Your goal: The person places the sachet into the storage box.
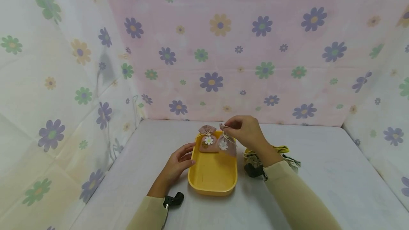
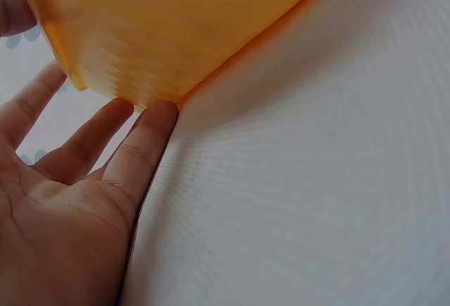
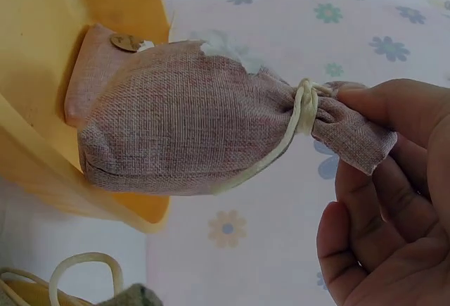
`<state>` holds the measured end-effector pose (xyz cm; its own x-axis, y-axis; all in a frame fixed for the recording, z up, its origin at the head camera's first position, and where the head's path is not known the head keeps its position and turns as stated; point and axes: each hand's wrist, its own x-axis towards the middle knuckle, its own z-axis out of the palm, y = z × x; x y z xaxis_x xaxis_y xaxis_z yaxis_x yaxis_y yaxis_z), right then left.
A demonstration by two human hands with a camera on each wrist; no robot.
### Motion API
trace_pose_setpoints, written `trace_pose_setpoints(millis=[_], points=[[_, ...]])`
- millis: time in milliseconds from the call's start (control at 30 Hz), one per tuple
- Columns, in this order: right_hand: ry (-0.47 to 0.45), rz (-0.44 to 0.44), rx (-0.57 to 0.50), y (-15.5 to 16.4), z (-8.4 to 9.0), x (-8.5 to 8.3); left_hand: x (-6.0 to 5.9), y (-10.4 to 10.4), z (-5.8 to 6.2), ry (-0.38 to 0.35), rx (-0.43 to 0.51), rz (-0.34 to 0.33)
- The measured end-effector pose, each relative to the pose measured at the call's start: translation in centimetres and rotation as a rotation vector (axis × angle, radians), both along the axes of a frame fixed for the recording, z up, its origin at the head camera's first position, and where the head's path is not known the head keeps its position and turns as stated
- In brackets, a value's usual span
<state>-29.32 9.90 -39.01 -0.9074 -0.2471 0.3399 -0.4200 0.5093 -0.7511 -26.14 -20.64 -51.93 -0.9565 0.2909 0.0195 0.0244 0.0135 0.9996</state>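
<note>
right hand (image 1: 247,132): i am pinching the gathered neck of a mauve, woven-cloth drawstring pouch (image 3: 186,123).
held pouch: it is hanging at the far right corner of a rounded, shallow yellow plastic tray (image 1: 212,175); whether its base is touching, i cannot tell.
left hand (image 1: 179,160): my fingers are resting fairly straight against the tray's left side, clasping nothing.
slipping neck: i am holding only cloth above the tie, so a slackening pinch could be dropping the pouch across the rim.
crowded corner: a dusty-pink cloth pouch with a white daisy (image 1: 209,147) is sitting alongside; steering too far left could be toppling it.
sliding tray: leaning on the rim could be shifting it, as i am bracing one side.
head view: it is showing the held pouch's whole white flower; the right wrist view is catching only its edge.
left wrist view: it is revealing fingertips low on the outer wall, hidden from above.
</note>
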Motion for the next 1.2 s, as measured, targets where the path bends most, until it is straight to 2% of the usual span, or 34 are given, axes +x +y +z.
trace_pose_setpoints(millis=[367, 667, 1000, 1200], points=[[-0.017, -0.106, 0.022, -0.2, -0.3, -1.3, 0.0, 0.0, -0.1, 0.004, -0.014, -0.003], [-0.065, -0.126, 0.038, -0.4, -0.6, -1.7, -0.2, 0.0, -0.2, 0.001, -0.036, 0.012], [-0.113, -0.145, 0.029, -0.7, -1.4, -2.3, -0.1, 0.1, 0.2, -0.007, -0.025, 0.011], [-0.136, -0.147, 0.049, -0.8, -1.6, -2.4, -0.3, -0.1, -0.2, -0.007, -0.017, 0.006]])
